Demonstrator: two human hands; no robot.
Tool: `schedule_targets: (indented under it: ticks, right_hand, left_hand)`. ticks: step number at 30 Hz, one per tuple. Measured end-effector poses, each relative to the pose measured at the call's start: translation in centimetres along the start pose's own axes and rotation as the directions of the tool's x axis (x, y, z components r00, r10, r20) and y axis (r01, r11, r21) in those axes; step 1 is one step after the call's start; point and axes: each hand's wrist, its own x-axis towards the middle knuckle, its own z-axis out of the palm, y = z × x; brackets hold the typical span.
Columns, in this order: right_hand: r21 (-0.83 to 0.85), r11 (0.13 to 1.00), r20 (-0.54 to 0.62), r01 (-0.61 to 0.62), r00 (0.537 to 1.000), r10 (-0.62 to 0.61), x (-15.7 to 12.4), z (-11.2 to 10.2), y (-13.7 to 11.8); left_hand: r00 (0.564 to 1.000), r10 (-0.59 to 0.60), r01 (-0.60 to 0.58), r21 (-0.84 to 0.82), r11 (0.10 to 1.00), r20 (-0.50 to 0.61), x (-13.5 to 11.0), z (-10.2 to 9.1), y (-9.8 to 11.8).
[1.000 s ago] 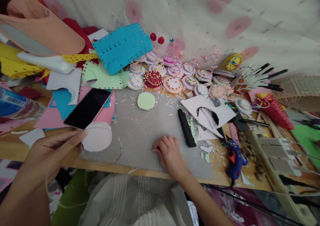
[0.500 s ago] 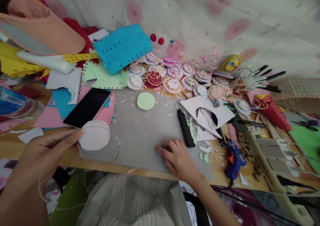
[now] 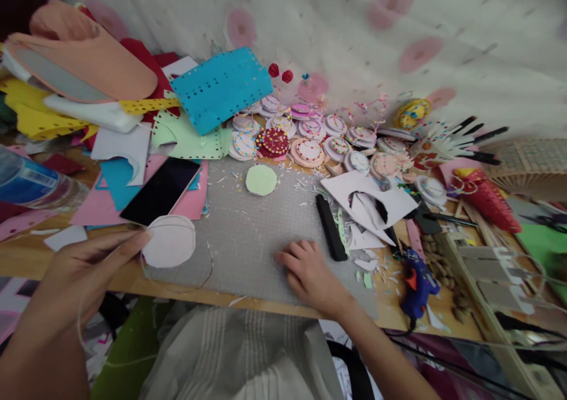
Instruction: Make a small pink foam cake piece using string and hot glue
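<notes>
My left hand (image 3: 104,255) pinches a white paper disc (image 3: 172,243) by its left edge, above the left side of the grey cutting mat (image 3: 234,234). A thin pale cord (image 3: 208,273) runs from the same fingers, crossing the disc and hanging in a loop below. My right hand (image 3: 308,273) rests on the mat with its fingers loosely bent and apart, holding nothing. Left of the mat's upper middle lies a pale green paper disc (image 3: 261,180). To the right of my right hand is a black bar-shaped object (image 3: 331,227).
Small decorated paper hats (image 3: 310,149) crowd the back. A phone (image 3: 160,190) and a bottle (image 3: 35,181) stand left, under another person's hand (image 3: 64,22) on peach foam (image 3: 106,63). A blue glue gun (image 3: 417,285), cut white sheet (image 3: 367,202) and power strip (image 3: 478,305) lie right.
The view has shifted slightly, moving the scene a little to the right. My left hand keeps its pinch on the disc. My right hand's fingers have curled in slightly on the mat.
</notes>
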Motion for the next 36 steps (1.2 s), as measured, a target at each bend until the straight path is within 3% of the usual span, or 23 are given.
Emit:
schedule_targets:
  ticks: [5,10,20,27,32,36]
  right_hand:
    - [0.015,1.000,-0.051,-0.027,0.998,0.028,-0.2,0.9,0.1]
    - [0.156,0.988,-0.123,-0.003,0.992,0.023,-0.6,1.5,0.8]
    - [0.120,0.993,-0.126,-0.007,0.992,0.022,-0.2,1.2,0.4]
    - [0.320,0.947,-0.242,-0.015,0.965,0.097,-0.2,1.7,1.1]
    - [0.293,0.950,-0.295,-0.112,0.934,0.201,0.6,2.6,0.1]
    - [0.212,0.966,-0.281,-0.150,0.937,0.208,0.3,2.6,-0.1]
  left_hand:
    - [0.999,0.006,-0.007,0.013,1.000,0.049,-0.4,0.0,0.7]
    - [1.000,0.002,-0.002,0.007,1.000,-0.002,-0.7,0.0,1.0]
    - [1.000,-0.030,0.030,-0.040,0.999,0.003,-0.7,0.5,1.7]
    - [0.999,-0.052,0.052,-0.061,0.997,0.002,-1.0,1.2,2.6]
    - [0.998,-0.058,0.059,-0.066,0.996,0.020,-0.8,1.4,2.0]
    - [1.000,-0.009,0.010,-0.025,1.000,0.027,-0.5,1.1,1.4]
